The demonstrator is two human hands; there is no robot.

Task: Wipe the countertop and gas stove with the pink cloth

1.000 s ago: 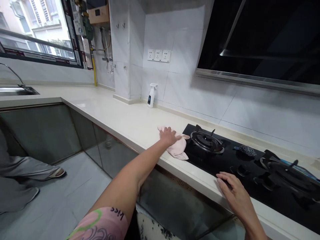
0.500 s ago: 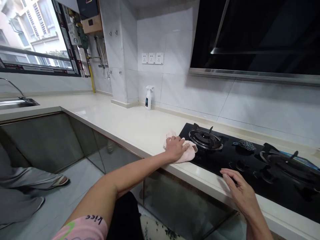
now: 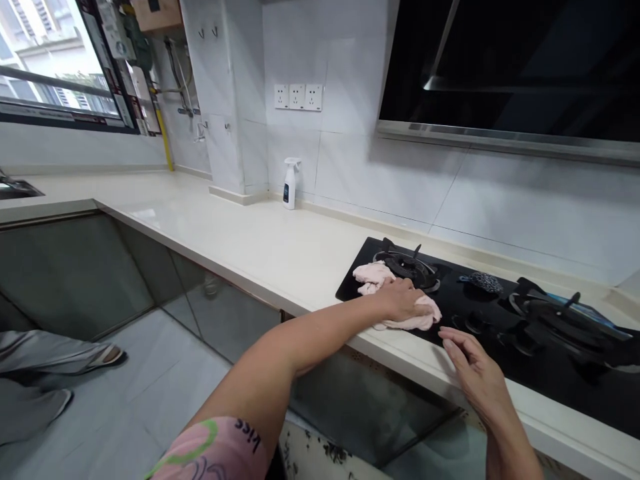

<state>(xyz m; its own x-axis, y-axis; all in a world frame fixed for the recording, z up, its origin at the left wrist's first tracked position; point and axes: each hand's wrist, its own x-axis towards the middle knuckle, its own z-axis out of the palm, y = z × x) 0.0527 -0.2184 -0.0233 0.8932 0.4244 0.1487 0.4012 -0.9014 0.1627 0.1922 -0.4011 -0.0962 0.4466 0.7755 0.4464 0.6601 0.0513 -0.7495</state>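
Note:
My left hand (image 3: 400, 300) presses a crumpled pink cloth (image 3: 373, 275) onto the black glass gas hob (image 3: 493, 343), just in front of the left burner (image 3: 407, 265). Its fingers curl over the cloth. My right hand (image 3: 473, 370) rests on the cream counter edge (image 3: 400, 357) right beside it, fingers apart and holding nothing. Its fingertips almost touch the cloth's right end, near the hob's knobs (image 3: 473, 323).
A white spray bottle (image 3: 289, 183) stands against the tiled wall. A dark scrubber (image 3: 483, 282) lies between the two burners, the right burner (image 3: 555, 312) farther right. A range hood (image 3: 510, 67) hangs overhead. Another person's legs and sandalled feet (image 3: 100, 355) are on the floor at left.
My left hand has slid the pink cloth rightward from the counter onto the hob, in front of the left burner. My right hand stayed on the counter edge.

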